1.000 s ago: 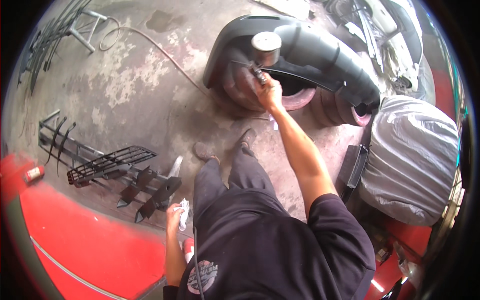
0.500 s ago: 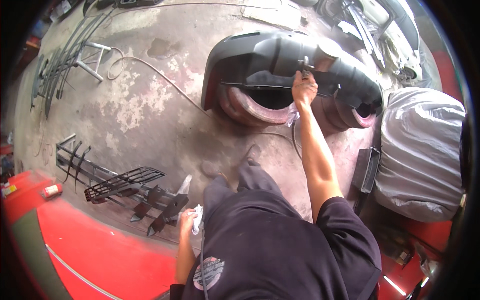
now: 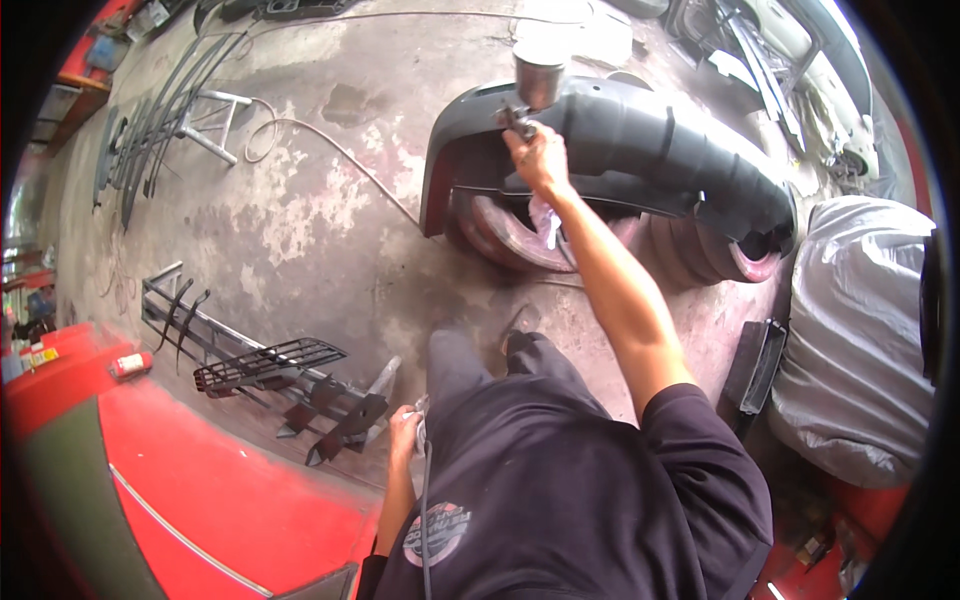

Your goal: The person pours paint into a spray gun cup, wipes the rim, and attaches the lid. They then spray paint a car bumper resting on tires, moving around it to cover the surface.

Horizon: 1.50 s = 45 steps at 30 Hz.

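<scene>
My right hand (image 3: 542,160) grips a spray gun (image 3: 516,120) whose metal cup (image 3: 540,78) sticks up over the left end of a dark car bumper (image 3: 620,130). A pale cloth or wipe (image 3: 546,222) dangles below that hand. The bumper rests on reddish, paint-dusted tires (image 3: 500,235). Low at my left side, my left hand (image 3: 404,432) is closed round a crumpled white cloth (image 3: 421,436), partly hidden by the fingers. A dark hose (image 3: 427,520) runs from beside it down the front of my shirt.
At the left stand black trim strips (image 3: 165,110) and a metal stand (image 3: 215,125). Black racks and brackets (image 3: 270,365) lie near a red car panel (image 3: 230,480). A hose (image 3: 340,150) crosses the floor. A grey covered object (image 3: 850,340) stands at the right.
My right hand has swept left along the bumper with the spray gun, from its middle to its left end. My left hand stays low by my side with the cloth.
</scene>
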{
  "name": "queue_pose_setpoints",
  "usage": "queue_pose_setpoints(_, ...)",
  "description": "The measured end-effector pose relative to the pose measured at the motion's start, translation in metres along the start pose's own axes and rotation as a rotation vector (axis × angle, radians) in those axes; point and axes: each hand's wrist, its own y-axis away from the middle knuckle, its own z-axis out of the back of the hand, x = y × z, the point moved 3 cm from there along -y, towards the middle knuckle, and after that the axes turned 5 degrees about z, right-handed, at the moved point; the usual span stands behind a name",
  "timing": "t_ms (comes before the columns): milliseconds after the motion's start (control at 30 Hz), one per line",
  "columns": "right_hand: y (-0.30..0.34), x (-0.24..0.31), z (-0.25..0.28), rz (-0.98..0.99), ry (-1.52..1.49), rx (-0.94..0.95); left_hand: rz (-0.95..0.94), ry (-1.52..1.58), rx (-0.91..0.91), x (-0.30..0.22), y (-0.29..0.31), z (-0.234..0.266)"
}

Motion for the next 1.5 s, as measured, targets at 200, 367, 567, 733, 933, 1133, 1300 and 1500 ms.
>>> queue_pose_setpoints(200, -0.081, -0.041, 0.042, -0.084, 0.576, -0.083, 0.071, -0.048, 0.069, -0.022, -0.055, 0.024)
queue_pose_setpoints(367, -0.123, -0.048, 0.037, -0.243, 0.7, -0.054, 0.141, -0.042, 0.16, -0.052, -0.12, 0.064)
queue_pose_setpoints(567, -0.12, 0.025, -0.062, -0.209, 0.584, 0.102, 0.091, 0.103, 0.218, -0.149, -0.161, 0.122)
queue_pose_setpoints(733, -0.109, 0.061, -0.149, -0.148, 0.335, 0.216, 0.082, 0.089, 0.252, -0.184, -0.177, 0.147)
queue_pose_setpoints(933, -0.129, 0.072, -0.142, -0.351, 0.326, 0.272, 0.124, 0.009, 0.252, -0.151, -0.192, 0.165)
queue_pose_setpoints(1133, -0.148, 0.004, -0.024, -0.308, 0.739, 0.085, 0.114, 0.0, 0.287, -0.138, -0.207, 0.16)
queue_pose_setpoints(1300, -0.134, -0.02, 0.038, -0.415, 0.743, -0.083, 0.099, 0.031, 0.317, -0.139, -0.221, 0.159)
queue_pose_setpoints(1500, -0.089, -0.002, -0.009, -0.274, 0.371, -0.072, 0.063, -0.094, 0.331, -0.167, -0.24, 0.157)
